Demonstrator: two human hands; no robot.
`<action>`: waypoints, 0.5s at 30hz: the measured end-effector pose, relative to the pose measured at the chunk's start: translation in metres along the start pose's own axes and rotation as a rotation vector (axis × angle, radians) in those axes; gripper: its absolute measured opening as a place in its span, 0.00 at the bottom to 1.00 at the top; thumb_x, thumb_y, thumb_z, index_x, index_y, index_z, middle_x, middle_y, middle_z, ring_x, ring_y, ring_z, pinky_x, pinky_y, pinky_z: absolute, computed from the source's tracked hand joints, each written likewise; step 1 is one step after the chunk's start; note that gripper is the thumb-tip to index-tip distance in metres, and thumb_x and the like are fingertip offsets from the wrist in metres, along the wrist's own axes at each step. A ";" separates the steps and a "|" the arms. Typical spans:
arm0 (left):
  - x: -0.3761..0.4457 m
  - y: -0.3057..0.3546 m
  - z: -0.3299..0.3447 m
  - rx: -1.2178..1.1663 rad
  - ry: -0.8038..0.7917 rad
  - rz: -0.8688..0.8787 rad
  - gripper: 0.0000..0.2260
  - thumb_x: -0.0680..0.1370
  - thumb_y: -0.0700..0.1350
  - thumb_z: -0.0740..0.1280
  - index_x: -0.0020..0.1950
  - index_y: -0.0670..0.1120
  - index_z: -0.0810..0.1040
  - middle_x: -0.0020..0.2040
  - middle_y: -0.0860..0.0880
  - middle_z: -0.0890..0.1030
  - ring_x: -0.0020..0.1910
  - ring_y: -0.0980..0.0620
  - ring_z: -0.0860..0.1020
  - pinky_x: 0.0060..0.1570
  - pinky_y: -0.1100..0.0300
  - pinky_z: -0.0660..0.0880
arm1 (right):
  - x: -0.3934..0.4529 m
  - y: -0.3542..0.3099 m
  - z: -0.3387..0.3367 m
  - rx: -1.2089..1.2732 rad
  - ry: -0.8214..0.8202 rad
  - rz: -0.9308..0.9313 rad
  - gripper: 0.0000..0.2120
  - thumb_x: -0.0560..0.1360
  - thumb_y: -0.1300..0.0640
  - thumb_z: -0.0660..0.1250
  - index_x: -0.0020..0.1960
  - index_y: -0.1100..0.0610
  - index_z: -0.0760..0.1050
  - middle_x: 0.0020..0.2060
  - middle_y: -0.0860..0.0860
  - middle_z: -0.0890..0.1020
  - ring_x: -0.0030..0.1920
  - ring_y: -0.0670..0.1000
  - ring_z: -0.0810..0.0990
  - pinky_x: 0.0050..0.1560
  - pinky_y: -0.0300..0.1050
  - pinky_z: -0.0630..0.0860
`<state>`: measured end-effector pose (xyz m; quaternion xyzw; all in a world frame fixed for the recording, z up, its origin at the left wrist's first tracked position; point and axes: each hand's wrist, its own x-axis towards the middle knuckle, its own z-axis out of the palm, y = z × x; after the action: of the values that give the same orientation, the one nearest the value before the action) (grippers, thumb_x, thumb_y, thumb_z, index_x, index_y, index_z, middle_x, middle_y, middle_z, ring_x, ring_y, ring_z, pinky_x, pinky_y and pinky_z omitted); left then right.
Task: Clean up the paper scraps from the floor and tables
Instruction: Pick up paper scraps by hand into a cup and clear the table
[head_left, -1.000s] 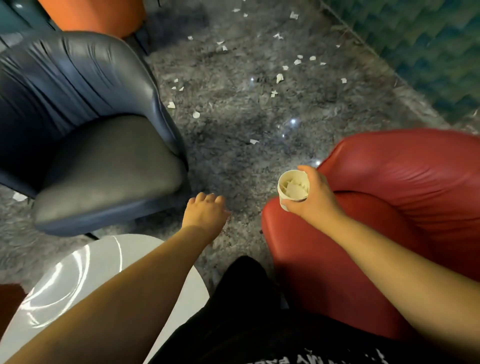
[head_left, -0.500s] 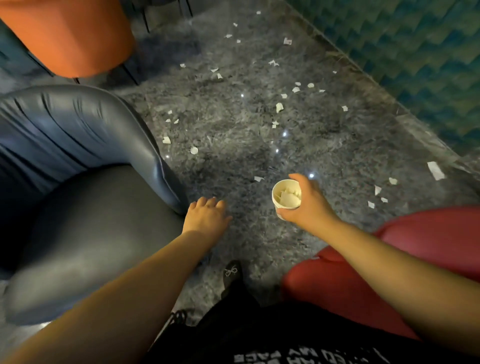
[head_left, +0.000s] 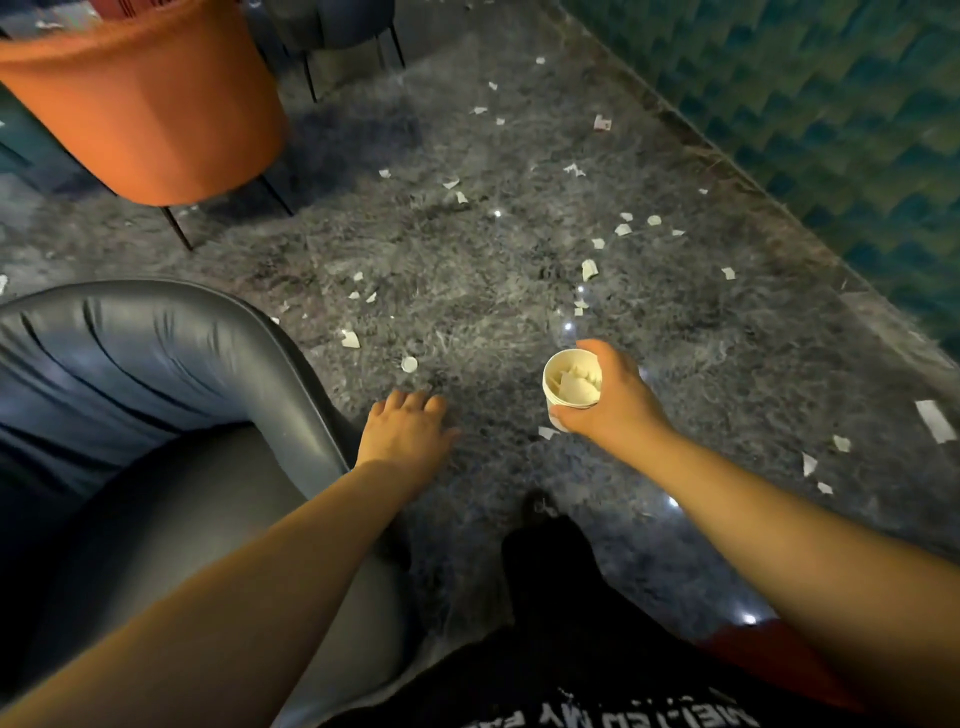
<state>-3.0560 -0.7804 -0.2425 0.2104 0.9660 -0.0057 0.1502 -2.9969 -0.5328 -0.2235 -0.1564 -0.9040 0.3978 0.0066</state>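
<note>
The right hand (head_left: 610, 397) gripped a cup (head_left: 570, 387) of scraps while the left hand (head_left: 405, 434), fingers relaxed and empty, hung beside the grey chair (head_left: 156, 395) edge, paper scraps (head_left: 588, 269) strewn over open floor (head_left: 467, 291) toward the wall (head_left: 831, 104).

Person, head-camera view: left hand (head_left: 410, 431) and right hand (head_left: 615, 397) bare, both forearms uncovered with no sleeves in view. Black top (head_left: 597, 712) with white block lettering across the front. Dark trousers (head_left: 550, 571), one dark shoe (head_left: 537, 506).
</note>
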 end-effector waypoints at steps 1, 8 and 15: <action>0.015 -0.005 -0.003 0.005 0.000 -0.010 0.21 0.80 0.58 0.59 0.68 0.50 0.70 0.66 0.48 0.73 0.67 0.43 0.67 0.64 0.49 0.65 | 0.017 -0.003 0.002 0.003 -0.006 -0.002 0.40 0.64 0.53 0.79 0.71 0.50 0.64 0.65 0.54 0.68 0.62 0.53 0.70 0.54 0.39 0.65; 0.145 -0.026 -0.038 -0.013 -0.016 -0.050 0.22 0.80 0.58 0.58 0.71 0.49 0.68 0.70 0.48 0.70 0.69 0.44 0.65 0.66 0.49 0.64 | 0.168 -0.014 0.002 0.027 -0.051 -0.040 0.40 0.64 0.53 0.79 0.71 0.51 0.64 0.64 0.55 0.70 0.60 0.54 0.72 0.55 0.42 0.70; 0.254 -0.033 -0.079 -0.042 -0.038 -0.108 0.23 0.81 0.59 0.57 0.73 0.50 0.66 0.72 0.49 0.69 0.70 0.44 0.65 0.66 0.49 0.64 | 0.304 -0.029 -0.016 -0.006 -0.132 -0.094 0.40 0.64 0.55 0.79 0.70 0.53 0.65 0.64 0.56 0.68 0.62 0.55 0.71 0.57 0.43 0.69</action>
<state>-3.3119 -0.7017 -0.2426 0.1545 0.9728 0.0024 0.1723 -3.2922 -0.4520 -0.2255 -0.0870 -0.9101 0.4037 -0.0349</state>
